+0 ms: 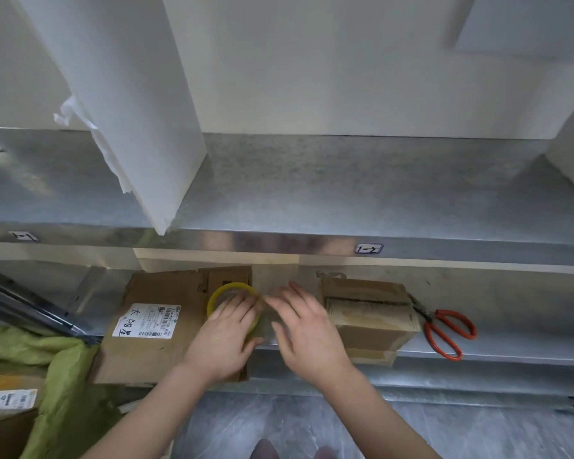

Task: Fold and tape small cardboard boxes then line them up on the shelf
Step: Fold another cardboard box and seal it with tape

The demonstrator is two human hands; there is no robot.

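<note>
- The left hand [226,339] is low in the middle of the frame. Its grip is curled over a yellow roll of tape [227,286], with the fingers lying across the ring and the thumb below it.
- The right hand [312,336] is just to the right, and its fingertips meet those of the left hand at the roll. The fingers are stretched out and blurred, so I cannot tell whether this grip pinches the tape end or only touches it.
- A flat cardboard box [146,352] lies under the left hand, left of centre. It rests on the lower shelf [511,313] and juts out over the front edge. A white shipping label [146,321] with a barcode and handwriting is stuck on its top.
- A folded box [371,326] sits right of the right hand on the same shelf, near it. Strips of tape run across its top and its front hangs a little over the shelf edge.
- Scissors [428,329] with orange handles lie just beside the folded box on its right, with the blades pointing towards the box.
- The upper shelf [345,187] is bare grey metal and fills the middle of the frame. A small tag [368,249] is fixed on its front edge.
- A tall white board [130,94] stands on the upper shelf at the upper left, and torn paper hangs from its left side.
- A green cloth [63,366] is bunched at the lower left, next to the flat cardboard box.
- The grey floor [312,422] shows at the bottom between the forearms.
</note>
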